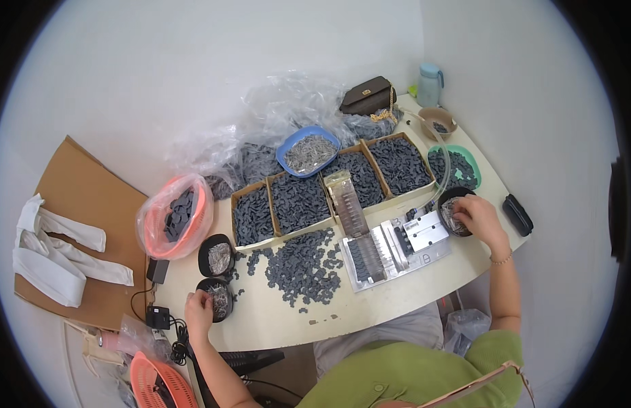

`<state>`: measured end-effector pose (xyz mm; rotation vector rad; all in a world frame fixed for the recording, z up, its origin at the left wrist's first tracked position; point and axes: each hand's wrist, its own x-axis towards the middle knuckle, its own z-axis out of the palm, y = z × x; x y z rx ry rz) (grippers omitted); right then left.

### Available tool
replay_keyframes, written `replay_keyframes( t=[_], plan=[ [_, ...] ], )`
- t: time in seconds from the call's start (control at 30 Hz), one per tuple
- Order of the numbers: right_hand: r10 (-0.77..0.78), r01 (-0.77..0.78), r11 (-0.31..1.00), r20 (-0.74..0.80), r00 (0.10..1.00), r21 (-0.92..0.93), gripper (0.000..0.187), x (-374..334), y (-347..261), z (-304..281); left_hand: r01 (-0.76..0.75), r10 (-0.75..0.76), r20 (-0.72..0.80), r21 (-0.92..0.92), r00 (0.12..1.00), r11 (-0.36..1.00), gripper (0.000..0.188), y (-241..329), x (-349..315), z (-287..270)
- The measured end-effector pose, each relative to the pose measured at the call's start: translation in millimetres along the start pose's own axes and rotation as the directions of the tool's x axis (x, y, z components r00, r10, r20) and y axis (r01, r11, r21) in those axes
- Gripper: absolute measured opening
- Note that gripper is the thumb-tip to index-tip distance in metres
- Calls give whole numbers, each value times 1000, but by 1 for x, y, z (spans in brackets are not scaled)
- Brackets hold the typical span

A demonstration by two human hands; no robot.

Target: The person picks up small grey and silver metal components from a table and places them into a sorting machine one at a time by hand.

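My left hand [200, 309] is at the left rim of a black bowl [222, 315] of thin silvery metal pins, fingers drawn together over it; what they pinch is too small to make out. My right hand [480, 216] reaches into another black bowl [447, 202] of similar pins, its fingertips closed down among them. Between the hands sits a metal fixture [424, 232] on a flat plate, with a clear ribbed piece [349, 207] and a row of dark parts [359, 260]. Loose small dark grey pieces [303, 268] are heaped on the table left of it.
A divided cardboard tray [283, 234] of dark pieces spans the table, with a blue basin [281, 151] of pins on it. A third black bowl [205, 246], pink basket [208, 219], green tray [474, 158], black case [517, 215], brown bag [365, 97] and blue jug [430, 85] stand around.
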<state>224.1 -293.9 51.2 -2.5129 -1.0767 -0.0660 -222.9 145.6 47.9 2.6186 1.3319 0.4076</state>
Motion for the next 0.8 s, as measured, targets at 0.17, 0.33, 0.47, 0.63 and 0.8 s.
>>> replay_keyframes(
  t=[0.17, 0.33, 0.47, 0.63, 0.8],
  plan=[
    [-58, 77, 995, -245, 968, 67, 10, -3, -4, -7, -128, 111, -213, -64, 971, 990, 10, 30, -2, 7],
    [2, -12, 997, -116, 993, -78, 6, 7, -23, 1, -552, 581, -53, -392, 812, 736, 17, 174, -30, 53],
    [-20, -3, 965, -87, 996, -261, 14, 8, -17, 2, -773, 805, -121, -393, 581, 499, 27, 250, -46, 89],
    [-108, 91, 991, -190, 976, -97, 16, 2, -23, -6, -886, 897, -119, -255, 425, 386, 30, 268, -45, 109],
    [-354, 366, 923, -113, 929, 116, 24, 3, -55, 8, -915, 906, -161, -171, 392, 366, 34, 264, -50, 104]
  ],
)
